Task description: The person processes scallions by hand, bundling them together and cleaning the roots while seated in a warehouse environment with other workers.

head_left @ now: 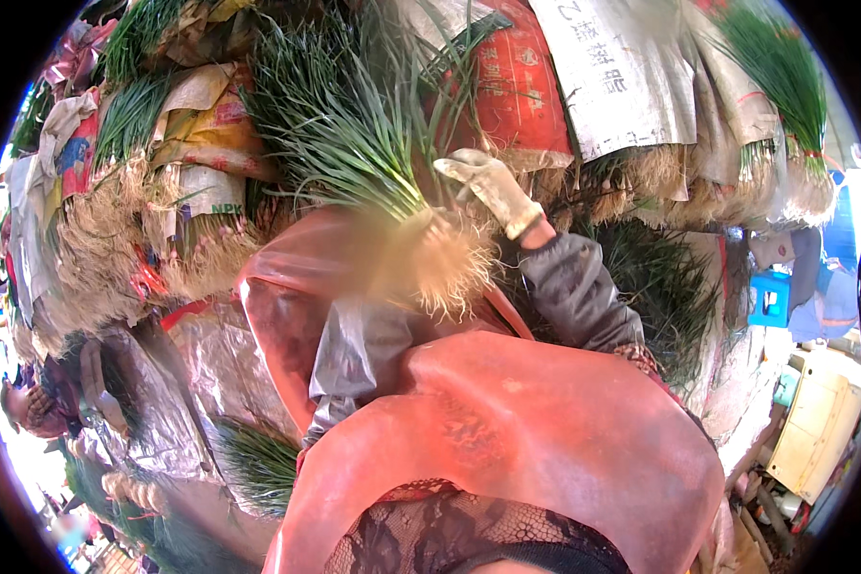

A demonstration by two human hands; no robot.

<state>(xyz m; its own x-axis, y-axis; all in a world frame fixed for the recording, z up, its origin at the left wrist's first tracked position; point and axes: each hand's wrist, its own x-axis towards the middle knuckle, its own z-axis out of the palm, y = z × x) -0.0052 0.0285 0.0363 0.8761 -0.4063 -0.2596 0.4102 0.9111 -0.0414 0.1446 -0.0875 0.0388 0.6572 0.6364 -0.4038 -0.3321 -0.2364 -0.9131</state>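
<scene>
A bunch of spring onions [407, 191], with long green leaves and pale stringy roots [450, 263], is held up in front of me over my lap. My left hand [378, 251], at the end of a grey sleeve, is closed around its lower stems; a blurred smear covers most of the fingers. Just right of the stems is my right hand [493, 187] in a cream work glove. Its fingers stretch toward the leaves, slightly apart, with nothing visible between them.
Stacked spring onions [210, 225] lie ahead under woven sacks, including a red sack [521, 86] and a white sack [617, 72]. A pink-red plastic apron [545, 402] covers my lap. At right are a blue stool [769, 298] and a cream box-like object [818, 421]. Another person [33, 407] is far left.
</scene>
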